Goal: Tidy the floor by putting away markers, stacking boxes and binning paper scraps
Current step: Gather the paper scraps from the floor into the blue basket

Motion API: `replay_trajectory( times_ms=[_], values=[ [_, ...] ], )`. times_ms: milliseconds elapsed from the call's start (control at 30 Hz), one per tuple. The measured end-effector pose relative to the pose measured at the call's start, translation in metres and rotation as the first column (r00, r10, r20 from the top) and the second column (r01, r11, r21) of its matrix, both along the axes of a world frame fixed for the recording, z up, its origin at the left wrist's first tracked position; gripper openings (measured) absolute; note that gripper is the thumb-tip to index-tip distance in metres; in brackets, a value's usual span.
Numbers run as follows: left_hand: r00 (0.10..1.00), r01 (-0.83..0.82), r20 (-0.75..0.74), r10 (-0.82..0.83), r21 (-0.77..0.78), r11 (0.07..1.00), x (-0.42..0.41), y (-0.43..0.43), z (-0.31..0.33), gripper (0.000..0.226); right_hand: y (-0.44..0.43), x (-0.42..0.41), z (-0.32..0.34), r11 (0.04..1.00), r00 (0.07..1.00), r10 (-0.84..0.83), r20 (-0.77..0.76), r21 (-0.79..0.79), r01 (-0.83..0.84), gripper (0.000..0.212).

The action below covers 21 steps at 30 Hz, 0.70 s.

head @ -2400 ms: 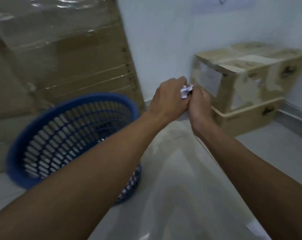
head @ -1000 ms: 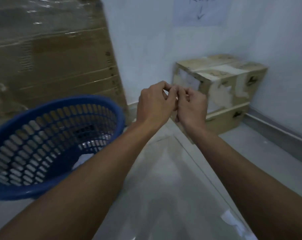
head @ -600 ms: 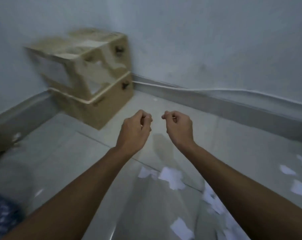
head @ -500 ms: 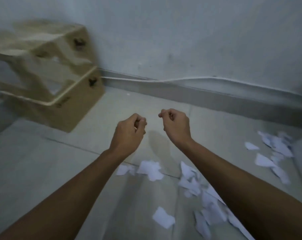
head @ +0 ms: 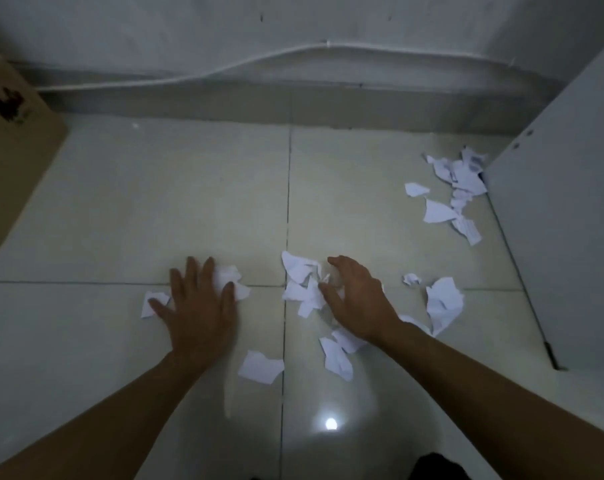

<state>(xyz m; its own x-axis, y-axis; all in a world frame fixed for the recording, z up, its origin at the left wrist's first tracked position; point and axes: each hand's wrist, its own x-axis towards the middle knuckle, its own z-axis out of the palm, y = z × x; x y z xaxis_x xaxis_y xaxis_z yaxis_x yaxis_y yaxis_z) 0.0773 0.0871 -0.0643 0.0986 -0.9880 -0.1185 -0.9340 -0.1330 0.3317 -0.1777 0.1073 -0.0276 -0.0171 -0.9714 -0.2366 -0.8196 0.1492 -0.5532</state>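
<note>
Your left hand lies spread flat and your right hand cups loosely, fingers open, over torn white paper scraps on the pale tiled floor.

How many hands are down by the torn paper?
2. The left hand lies flat on paper scraps left of the tile seam; the right hand cups scraps right of it.

Paper scraps lie scattered on the floor, most in a patch at the middle, with the left hand flat on scraps at that patch's left edge and the right hand over its centre. A second cluster of scraps lies farther back to the right (against the foot of a panel standing along the right side). A cardboard box sits at the far left, near the back wall.
</note>
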Motion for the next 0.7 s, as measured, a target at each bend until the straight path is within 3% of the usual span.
replay_trajectory(
  times_ms=[67, 100, 200, 333, 533, 700],
  values=[
    [0.999, 0.023, 0.034, -0.024, 0.016, 1.000, 0.002, 0.011, -0.006, 0.065, 0.014, 0.008, -0.018, 0.995, 0.987, 0.095, -0.131, 0.029, -0.092, 0.062],
    [0.999, 0.037, 0.033, -0.037, 0.007, 0.999, -0.003, 0.014, -0.007, 0.066, 0.018, 0.013, -0.025, 0.993, 0.985, 0.116, -0.126, 0.022, -0.114, 0.063],
    [0.977, 0.207, -0.045, -0.207, -0.010, 0.978, -0.033, 0.011, -0.006, 0.063, 0.014, 0.022, -0.027, 0.992, 0.992, 0.115, 0.055, -0.063, -0.111, 0.056],
    [0.853, 0.395, -0.331, -0.403, -0.096, 0.914, -0.082, 0.005, 0.001, 0.054, -0.007, 0.003, -0.012, 0.983, 0.982, 0.017, 0.185, -0.183, 0.017, 0.039],
    [0.828, 0.385, -0.350, -0.438, -0.213, 0.898, -0.145, -0.029, 0.026, 0.046, -0.045, -0.077, 0.020, 0.902, 0.968, -0.209, 0.141, -0.355, 0.246, 0.029],
    [0.783, 0.433, -0.394, -0.481, -0.210, 0.877, -0.208, -0.073, 0.032, 0.044, -0.090, -0.171, 0.015, 0.918, 0.952, -0.307, -0.008, -0.268, 0.294, 0.041]
  ],
)
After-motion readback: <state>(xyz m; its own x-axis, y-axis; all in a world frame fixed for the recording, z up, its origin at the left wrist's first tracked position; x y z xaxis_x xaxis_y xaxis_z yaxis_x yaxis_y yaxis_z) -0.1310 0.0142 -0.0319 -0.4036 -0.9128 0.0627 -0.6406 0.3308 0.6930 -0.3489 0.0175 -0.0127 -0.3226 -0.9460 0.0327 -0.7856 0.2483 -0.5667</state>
